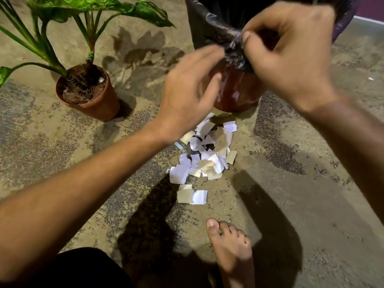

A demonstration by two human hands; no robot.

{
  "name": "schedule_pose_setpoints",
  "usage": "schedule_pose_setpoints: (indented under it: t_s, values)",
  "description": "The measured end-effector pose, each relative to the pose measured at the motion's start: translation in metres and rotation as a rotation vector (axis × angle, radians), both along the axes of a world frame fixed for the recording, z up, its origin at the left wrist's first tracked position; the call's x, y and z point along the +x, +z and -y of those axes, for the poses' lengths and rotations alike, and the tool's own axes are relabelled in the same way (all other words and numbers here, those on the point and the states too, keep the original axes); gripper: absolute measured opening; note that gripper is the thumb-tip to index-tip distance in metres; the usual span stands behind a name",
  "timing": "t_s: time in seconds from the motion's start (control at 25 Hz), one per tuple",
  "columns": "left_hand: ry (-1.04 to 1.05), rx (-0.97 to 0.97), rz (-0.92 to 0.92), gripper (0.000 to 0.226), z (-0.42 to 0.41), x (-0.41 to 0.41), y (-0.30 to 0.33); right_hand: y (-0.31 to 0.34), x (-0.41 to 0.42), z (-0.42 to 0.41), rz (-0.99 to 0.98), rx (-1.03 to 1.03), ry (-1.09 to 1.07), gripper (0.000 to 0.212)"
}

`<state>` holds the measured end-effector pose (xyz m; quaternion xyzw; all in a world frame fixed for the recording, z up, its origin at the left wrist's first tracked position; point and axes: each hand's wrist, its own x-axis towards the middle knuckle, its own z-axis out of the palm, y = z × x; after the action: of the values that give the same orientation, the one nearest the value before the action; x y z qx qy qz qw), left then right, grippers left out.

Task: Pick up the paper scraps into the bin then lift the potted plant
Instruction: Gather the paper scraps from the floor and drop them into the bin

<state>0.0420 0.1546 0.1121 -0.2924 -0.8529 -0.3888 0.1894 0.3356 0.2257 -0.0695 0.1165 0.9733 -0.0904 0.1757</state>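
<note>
My right hand point(291, 59) pinches the black liner point(232, 41) at the near rim of the bin point(239, 90), thumb and curled fingers bunching the plastic. My left hand point(187, 94) is blurred, fingers spread and relaxed, holding nothing, just beside that same rim; whether it touches the liner I cannot tell. My judgement: the step in hand is readying the bin mouth, not yet picking. To do it well, keep the right grip on the liner so the opening stays wide, drop the left hand to the pile, gather several pieces per scoop and pinch from the edges inward so none scatter.

The paper scraps point(204, 154) lie in a loose white and cream pile on the floor point(301, 194), just in front of the bin base, none lifted. The potted plant point(89, 94) stands upright to the left, apart from the pile, untouched.

The floor is rough, speckled concrete, so thin scraps may cling and need a fingernail. My bare foot point(230, 250) is near the pile. Hard shadows, dim lighting.
</note>
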Motion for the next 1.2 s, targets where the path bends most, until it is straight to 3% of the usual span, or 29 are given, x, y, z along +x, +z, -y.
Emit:
schedule_pose_setpoints:
  t_s: [0.04,0.12,0.2,0.24,0.28,0.36,0.44,0.56,0.64,0.8,1.0,1.2]
  values:
    - [-0.016,-0.064,0.078,0.036,0.008,0.011,-0.014,0.008,-0.004,0.004,0.136,-0.106,-0.029,0.055]
    - [-0.042,-0.246,0.238,0.037,0.026,0.029,-0.045,0.041,-0.062,-0.021,-0.148,-0.131,0.061,0.067]
    - [-0.084,-0.442,0.391,0.037,0.042,0.042,-0.074,0.095,-0.152,-0.043,-0.343,-0.11,0.237,0.047]
    - [-0.106,-0.538,0.467,0.038,0.049,0.044,-0.086,0.117,-0.183,-0.057,-0.549,-0.1,0.364,0.034]
    - [-0.13,-0.631,0.531,0.04,0.055,0.043,-0.097,0.135,-0.208,-0.069,-0.58,-0.149,0.44,0.026]
    - [-0.172,-0.787,0.624,0.052,0.067,0.041,-0.114,0.132,-0.216,-0.073,-0.251,-0.185,0.426,0.024]
    - [-0.191,-0.88,0.688,0.067,0.073,0.041,-0.127,0.111,-0.186,-0.059,0.007,-0.216,0.468,0.04]
    - [-0.287,-0.952,0.678,0.079,0.074,0.044,-0.138,0.077,-0.152,-0.041,0.059,-0.141,0.823,0.059]
    - [-0.324,-0.988,0.652,0.078,0.072,0.047,-0.142,0.055,-0.149,-0.032,0.027,-0.068,0.914,0.065]
    - [-0.328,-0.983,0.65,0.062,0.069,0.052,-0.144,0.036,-0.139,-0.017,0.038,-0.002,0.956,0.054]
    - [-0.273,-0.875,0.776,0.045,0.076,0.045,-0.14,0.026,-0.145,-0.029,0.033,-0.024,0.996,0.038]
    - [-0.147,-0.846,0.806,0.031,0.079,0.039,-0.137,0.03,-0.149,-0.035,-0.028,-0.143,0.922,0.02]
